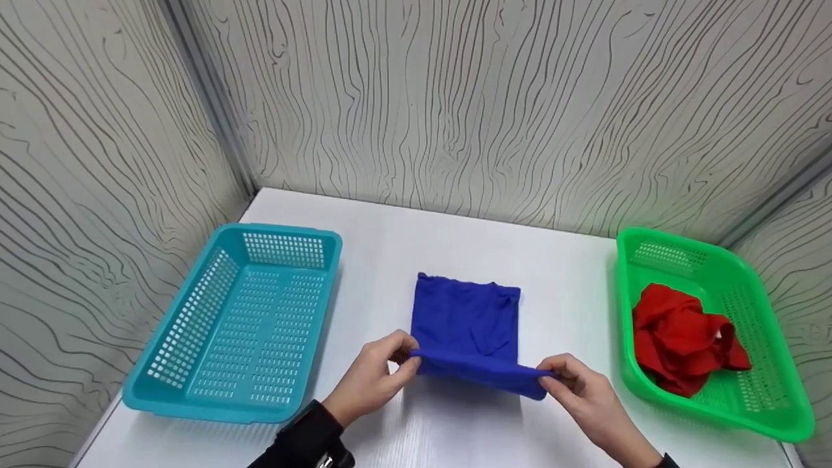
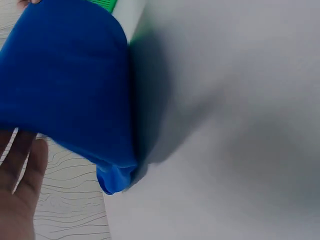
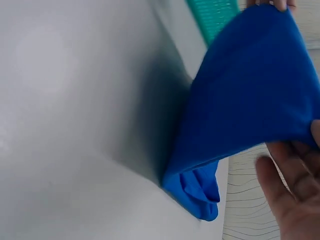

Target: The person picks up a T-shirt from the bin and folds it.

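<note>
A piece of blue cloth [image 1: 465,318], perhaps a garment, lies on the white table with its near edge lifted. My left hand [image 1: 380,374] pinches the left end of that raised edge between thumb and fingers. At the other end, my right hand [image 1: 585,396] pinches the right corner. The lifted part stretches between both hands and casts a shadow on the table. In the left wrist view the blue cloth [image 2: 70,75] hangs from the fingers of my left hand [image 2: 20,180]. The right wrist view shows my right hand [image 3: 295,185] at the cloth's edge [image 3: 250,85].
On the left stands a teal basket [image 1: 133,390] with nothing in it. A green basket [image 1: 803,416] on the right holds crumpled red cloth [image 1: 682,338]. Wood-patterned panels [image 1: 442,104] rise behind the white table [image 1: 377,240] and at both sides.
</note>
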### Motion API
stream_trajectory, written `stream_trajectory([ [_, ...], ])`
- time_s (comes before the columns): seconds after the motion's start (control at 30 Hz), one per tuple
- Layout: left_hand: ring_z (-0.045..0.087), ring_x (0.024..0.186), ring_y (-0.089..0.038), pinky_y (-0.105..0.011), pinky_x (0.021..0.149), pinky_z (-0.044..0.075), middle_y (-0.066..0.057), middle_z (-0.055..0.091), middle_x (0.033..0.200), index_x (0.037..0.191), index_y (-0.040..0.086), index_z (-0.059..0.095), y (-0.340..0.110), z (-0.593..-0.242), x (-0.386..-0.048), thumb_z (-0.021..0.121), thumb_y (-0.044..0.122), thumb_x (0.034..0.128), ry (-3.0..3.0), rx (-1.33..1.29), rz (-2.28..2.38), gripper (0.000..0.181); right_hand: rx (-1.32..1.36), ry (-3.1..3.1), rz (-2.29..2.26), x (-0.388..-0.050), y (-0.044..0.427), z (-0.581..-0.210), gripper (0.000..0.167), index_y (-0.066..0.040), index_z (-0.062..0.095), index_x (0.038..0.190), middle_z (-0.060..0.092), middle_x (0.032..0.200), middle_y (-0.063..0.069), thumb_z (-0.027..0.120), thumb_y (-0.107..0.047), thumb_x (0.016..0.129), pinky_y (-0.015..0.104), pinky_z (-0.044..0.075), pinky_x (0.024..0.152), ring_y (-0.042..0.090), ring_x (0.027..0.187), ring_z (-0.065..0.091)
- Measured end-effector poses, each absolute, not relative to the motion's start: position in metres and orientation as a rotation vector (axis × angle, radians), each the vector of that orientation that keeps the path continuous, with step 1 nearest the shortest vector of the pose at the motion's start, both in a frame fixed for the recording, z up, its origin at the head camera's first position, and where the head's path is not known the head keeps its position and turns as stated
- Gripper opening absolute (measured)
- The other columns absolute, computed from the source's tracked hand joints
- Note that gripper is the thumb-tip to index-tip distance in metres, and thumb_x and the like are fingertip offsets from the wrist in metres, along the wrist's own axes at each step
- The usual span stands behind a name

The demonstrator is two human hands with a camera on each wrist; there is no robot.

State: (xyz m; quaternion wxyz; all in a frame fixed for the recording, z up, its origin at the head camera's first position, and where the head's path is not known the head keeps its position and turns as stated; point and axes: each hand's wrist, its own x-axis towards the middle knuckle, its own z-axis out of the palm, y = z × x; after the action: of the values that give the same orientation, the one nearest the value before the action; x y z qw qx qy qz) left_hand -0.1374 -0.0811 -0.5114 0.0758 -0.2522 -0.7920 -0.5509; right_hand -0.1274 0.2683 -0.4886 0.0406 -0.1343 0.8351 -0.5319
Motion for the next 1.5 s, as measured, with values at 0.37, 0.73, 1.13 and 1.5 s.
stream_trajectory([
  [0.37,0.05,0.061,-0.009,-0.025,0.052,0.046,0.004,0.055,0.075,0.09,0.009,0.061,-0.079,-0.521,-0.159,0.065,0.01,0.0907,-2.602,-0.196,-1.909,0.004,-0.044,2.083,-1.774,-0.162,0.26,-0.508,0.031,0.004,0.058,0.118,0.067,0.086,0.007,0.068,-0.017,0.098,0.035,0.058,0.065,0.019,0.072,0.065],
  [0.73,0.057,0.061,-0.019,-0.038,0.053,0.045,-0.001,0.059,0.073,0.08,0.013,0.054,-0.069,-0.555,-0.181,0.067,0.013,0.0949,-2.868,-0.011,-1.115,0.019,0.072,2.589,-1.57,-0.199,0.225,-0.554,0.013,-0.005,0.066,0.109,0.059,0.073,0.003,0.064,-0.002,0.097,0.029,0.05,0.058,0.018,0.064,0.057],
  [1.13,0.051,0.059,-0.017,-0.034,0.055,0.04,0.0,0.052,0.07,0.081,0.014,0.05,-0.072,-0.567,-0.177,0.066,0.027,0.0961,-2.883,0.141,-1.303,0.025,0.216,2.539,-1.472,-0.187,0.221,-0.567,0.033,-0.004,0.056,0.12,0.058,0.084,0.004,0.068,-0.026,0.098,0.026,0.041,0.056,0.017,0.069,0.052],
  [1.5,0.049,0.063,-0.014,-0.03,0.059,0.041,0.002,0.051,0.071,0.079,0.01,0.054,-0.083,-0.571,-0.155,0.07,0.026,0.0945,-2.87,0.06,-1.642,0.027,0.276,2.418,-1.455,-0.162,0.232,-0.569,0.025,-0.006,0.063,0.092,0.052,0.079,0.0,0.067,-0.029,0.098,0.026,0.038,0.058,0.016,0.072,0.048],
])
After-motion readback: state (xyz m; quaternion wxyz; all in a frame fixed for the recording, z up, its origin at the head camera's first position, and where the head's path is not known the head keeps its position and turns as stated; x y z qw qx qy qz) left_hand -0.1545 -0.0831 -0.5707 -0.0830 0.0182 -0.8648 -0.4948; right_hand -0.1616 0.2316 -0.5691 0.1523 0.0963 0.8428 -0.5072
